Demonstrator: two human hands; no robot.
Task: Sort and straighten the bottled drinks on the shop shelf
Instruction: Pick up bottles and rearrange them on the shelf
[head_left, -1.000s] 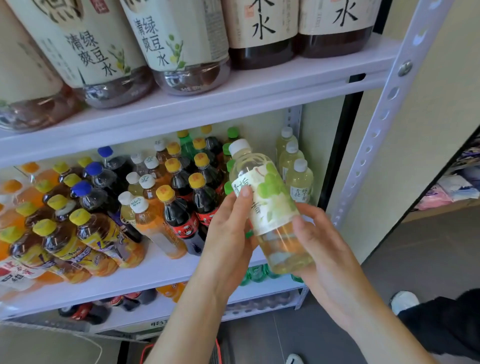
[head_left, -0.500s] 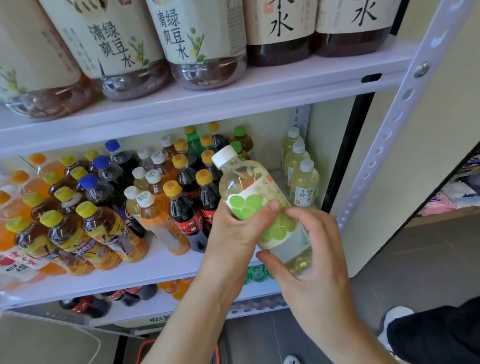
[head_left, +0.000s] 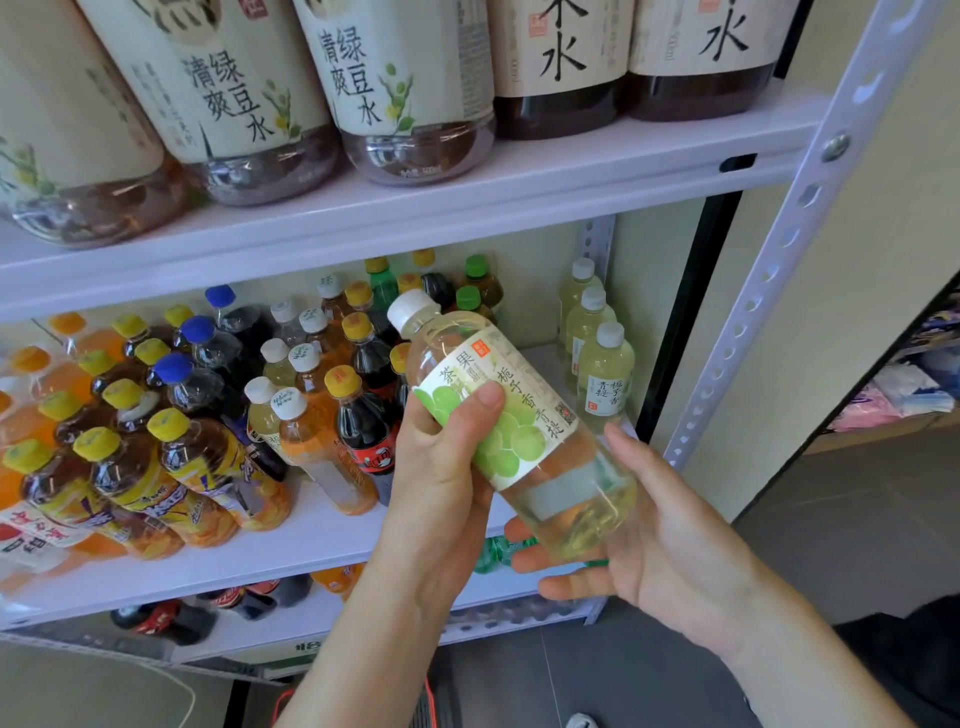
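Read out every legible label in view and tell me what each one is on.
"清爽" "绿豆水": cream labels on the large clear bottles.
"水": labels on the large dark bottles; the characters above are cut off.
"果茶" and "栀子香青提": label on the held bottle.
"青提" "栀子香": label on the front pale bottle.
Too small or blurred to read: labels on the yellow-capped bottles and print on the white caps.
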